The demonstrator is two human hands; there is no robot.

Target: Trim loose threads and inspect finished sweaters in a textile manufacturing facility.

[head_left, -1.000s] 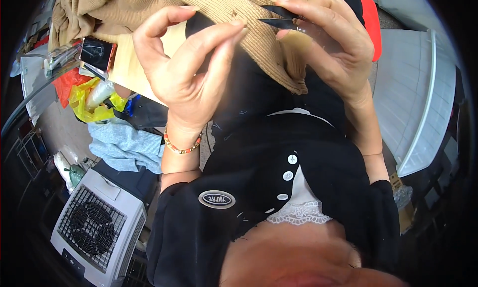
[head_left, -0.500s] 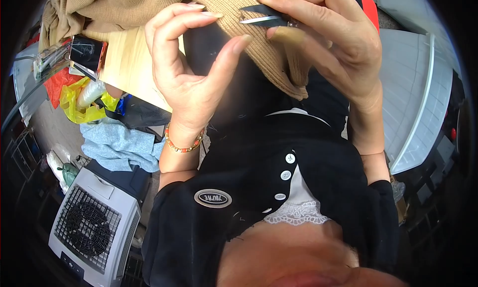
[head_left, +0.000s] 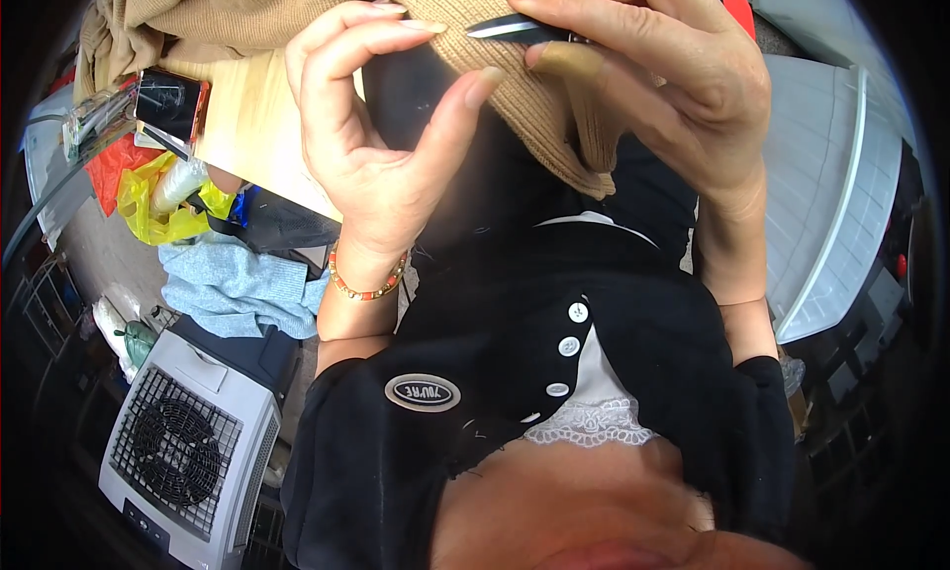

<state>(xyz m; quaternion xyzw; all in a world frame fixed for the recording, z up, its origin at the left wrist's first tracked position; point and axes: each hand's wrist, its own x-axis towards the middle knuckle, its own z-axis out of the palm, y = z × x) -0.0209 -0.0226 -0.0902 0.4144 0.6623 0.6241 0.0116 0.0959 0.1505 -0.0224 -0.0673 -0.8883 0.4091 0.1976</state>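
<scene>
A tan ribbed knit garment (head_left: 529, 110) hangs over the table edge and down over my lap. My right hand (head_left: 683, 85) grips small black thread snips (head_left: 515, 29) between thumb and fingers. Their blades are together and point left, just above the ribbing. A tan covering wraps one fingertip of that hand. To the left of the blades, my left hand (head_left: 381, 125) is held over the knit, thumb and index finger apart. I see nothing between them. An orange and gold bracelet (head_left: 366, 281) circles my left wrist.
A pale wooden tabletop (head_left: 262, 125) lies at the left, with a dark phone-like device (head_left: 170, 105) on its edge. Below are a yellow plastic bag (head_left: 148, 209), a light blue knit piece (head_left: 237, 288) and a grey fan unit (head_left: 188, 441). A white panel (head_left: 816, 194) stands at the right.
The snips' blades, spread apart before, have closed together. My right hand has shifted slightly; my left hand has barely moved.
</scene>
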